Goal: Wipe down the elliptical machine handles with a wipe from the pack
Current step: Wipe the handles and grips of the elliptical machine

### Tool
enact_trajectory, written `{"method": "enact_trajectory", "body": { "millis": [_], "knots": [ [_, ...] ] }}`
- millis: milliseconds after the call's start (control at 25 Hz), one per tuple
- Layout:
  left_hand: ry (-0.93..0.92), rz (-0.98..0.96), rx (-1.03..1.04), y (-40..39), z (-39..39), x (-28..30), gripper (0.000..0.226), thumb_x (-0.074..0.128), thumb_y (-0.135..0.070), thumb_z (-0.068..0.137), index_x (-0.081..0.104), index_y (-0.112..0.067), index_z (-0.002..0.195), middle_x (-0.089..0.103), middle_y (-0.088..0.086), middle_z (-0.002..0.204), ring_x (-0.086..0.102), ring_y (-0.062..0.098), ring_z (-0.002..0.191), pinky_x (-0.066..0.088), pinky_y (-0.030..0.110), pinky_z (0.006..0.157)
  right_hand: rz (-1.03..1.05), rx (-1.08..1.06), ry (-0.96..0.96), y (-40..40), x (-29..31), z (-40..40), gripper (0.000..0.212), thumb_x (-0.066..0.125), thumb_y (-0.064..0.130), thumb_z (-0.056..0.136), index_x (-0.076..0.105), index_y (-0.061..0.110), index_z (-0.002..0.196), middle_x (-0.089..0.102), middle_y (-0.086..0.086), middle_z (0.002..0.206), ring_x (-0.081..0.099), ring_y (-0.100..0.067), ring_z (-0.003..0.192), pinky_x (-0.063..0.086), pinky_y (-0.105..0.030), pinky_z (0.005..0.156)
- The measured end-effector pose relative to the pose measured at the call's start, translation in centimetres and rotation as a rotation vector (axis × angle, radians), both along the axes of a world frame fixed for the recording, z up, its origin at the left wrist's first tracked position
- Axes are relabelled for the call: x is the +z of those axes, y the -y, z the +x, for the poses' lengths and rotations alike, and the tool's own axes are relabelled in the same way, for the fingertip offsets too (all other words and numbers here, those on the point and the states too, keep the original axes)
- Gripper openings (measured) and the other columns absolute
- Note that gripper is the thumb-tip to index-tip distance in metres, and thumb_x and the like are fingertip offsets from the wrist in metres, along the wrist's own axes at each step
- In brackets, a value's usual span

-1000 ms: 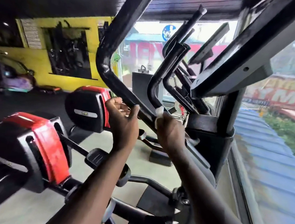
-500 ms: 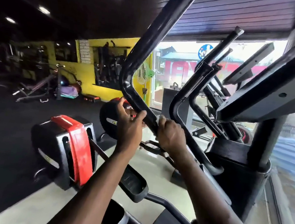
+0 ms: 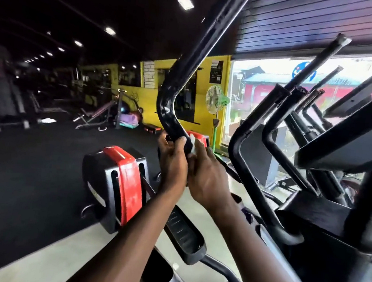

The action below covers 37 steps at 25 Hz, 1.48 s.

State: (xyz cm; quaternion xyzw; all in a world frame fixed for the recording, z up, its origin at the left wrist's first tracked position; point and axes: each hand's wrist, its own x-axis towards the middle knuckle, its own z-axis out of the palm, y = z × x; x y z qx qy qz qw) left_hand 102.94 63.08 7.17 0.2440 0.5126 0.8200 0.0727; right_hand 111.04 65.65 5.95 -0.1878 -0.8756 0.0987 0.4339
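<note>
A thick black elliptical handle (image 3: 174, 92) runs from the top centre down to a bend in mid-frame. Just below that bend my left hand (image 3: 173, 160) grips the bar, thumb and fingers curled round it. My right hand (image 3: 208, 176) sits right beside it on the same bar and holds a white wipe (image 3: 193, 144) against the metal. Only a small fold of the wipe shows above the fingers. The pack of wipes is not in view.
Further black handles (image 3: 249, 134) and the console mast (image 3: 354, 138) crowd the right. A red and black flywheel housing (image 3: 116, 184) and a black pedal (image 3: 183, 234) lie below. A green standing fan (image 3: 215, 100) is by the yellow wall.
The view has swung left and up. Both hands have slid up the bar toward the bend and now sit close together.
</note>
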Motion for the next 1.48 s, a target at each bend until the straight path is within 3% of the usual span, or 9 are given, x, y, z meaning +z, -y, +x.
{"method": "enact_trajectory", "body": {
  "millis": [80, 280, 520, 760, 960, 1080, 1160, 1360, 1480],
  "knots": [
    [0.0, -0.014, -0.013, 0.3, -1.1, 0.3, 0.035, 0.057, -0.04, 0.079, 0.053, -0.028, 0.112, 0.068, 0.001, 0.094, 0.066, 0.026, 0.091, 0.056, 0.043, 0.081, 0.12, 0.03, 0.045, -0.1, 0.0, -0.2, 0.063, 0.026, 0.041, 0.093, 0.021, 0.016, 0.15, 0.051, -0.012, 0.129, 0.059, -0.034, 0.098, 0.045, -0.037, 0.069],
    [-0.099, -0.019, 0.089, 1.7, -3.7, 3.6, 0.032, 0.057, -0.028, 0.095, 0.051, -0.025, 0.126, 0.061, -0.002, 0.102, 0.059, 0.016, 0.082, 0.055, 0.038, 0.074, -0.067, -0.113, 0.055, -1.4, 4.0, -3.7, 0.038, 0.028, 0.039, 0.102, 0.053, 0.012, 0.109, 0.067, -0.017, 0.1, 0.064, -0.038, 0.093, 0.043, -0.038, 0.069],
    [-0.175, -0.034, 0.099, 3.4, -4.7, 7.0, 0.014, 0.056, -0.022, 0.097, 0.065, -0.032, 0.1, 0.065, -0.002, 0.095, 0.064, 0.018, 0.09, 0.053, 0.024, 0.065, 0.114, -0.074, -0.005, -0.7, 4.8, -6.0, 0.048, 0.031, 0.031, 0.101, 0.031, 0.011, 0.144, 0.057, -0.012, 0.131, 0.049, -0.034, 0.119, 0.041, -0.043, 0.089],
    [-0.141, -0.08, 0.124, 2.9, -3.7, 8.1, 0.013, 0.052, -0.028, 0.098, 0.065, -0.028, 0.1, 0.063, -0.015, 0.096, 0.058, 0.011, 0.095, 0.047, 0.041, 0.1, -0.162, 0.184, -0.621, -1.4, 8.2, -6.9, 0.02, 0.055, 0.004, 0.09, 0.052, 0.008, 0.109, 0.048, -0.006, 0.107, 0.047, -0.01, 0.079, 0.039, -0.02, 0.065],
    [-0.234, -0.014, 0.086, 3.5, -3.1, 10.2, 0.022, 0.047, -0.023, 0.1, 0.067, -0.023, 0.108, 0.065, -0.017, 0.098, 0.059, -0.001, 0.093, 0.045, 0.027, 0.091, 0.212, 0.177, -0.295, -0.6, 5.7, -7.2, 0.02, 0.062, 0.013, 0.074, 0.065, 0.01, 0.094, 0.057, -0.007, 0.096, 0.051, -0.026, 0.087, 0.045, -0.036, 0.071],
    [-0.327, -0.04, 0.07, 3.2, -2.5, 12.2, 0.03, 0.045, -0.029, 0.101, 0.065, -0.02, 0.121, 0.062, -0.012, 0.123, 0.054, 0.004, 0.112, 0.038, 0.024, 0.101, -0.071, 0.2, -0.71, -2.1, 9.0, -5.9, 0.011, 0.063, 0.009, 0.082, 0.064, 0.011, 0.093, 0.057, -0.004, 0.092, 0.049, -0.002, 0.076, 0.042, -0.018, 0.065],
    [-0.338, -0.059, 0.047, 2.9, -1.9, 13.0, 0.032, 0.044, -0.033, 0.102, 0.062, -0.019, 0.126, 0.058, -0.012, 0.121, 0.051, 0.004, 0.109, 0.035, 0.022, 0.095, -0.093, 0.215, -0.837, -2.3, 10.6, -6.0, 0.011, 0.058, 0.006, 0.085, 0.061, 0.01, 0.094, 0.054, -0.005, 0.094, 0.044, 0.004, 0.075, 0.035, -0.007, 0.063],
    [-0.339, -0.048, 0.005, 2.3, -1.3, 13.0, 0.018, 0.044, -0.033, 0.102, 0.061, -0.032, 0.108, 0.054, -0.022, 0.095, 0.051, -0.002, 0.091, 0.037, 0.019, 0.084, 0.167, 0.191, -0.418, -2.0, 7.3, -7.7, 0.026, 0.065, 0.006, 0.076, 0.062, 0.016, 0.1, 0.059, -0.005, 0.101, 0.053, -0.023, 0.089, 0.044, -0.031, 0.067],
    [-0.352, -0.047, 0.002, 2.2, -1.6, 13.2, 0.021, 0.043, -0.03, 0.103, 0.059, -0.035, 0.089, 0.057, -0.021, 0.09, 0.051, -0.01, 0.084, 0.041, 0.012, 0.072, 0.008, 0.242, -0.756, -2.1, 10.9, -6.2, 0.015, 0.064, 0.0, 0.08, 0.066, 0.012, 0.089, 0.062, -0.003, 0.092, 0.055, -0.013, 0.078, 0.046, -0.024, 0.063]
  ]
}}
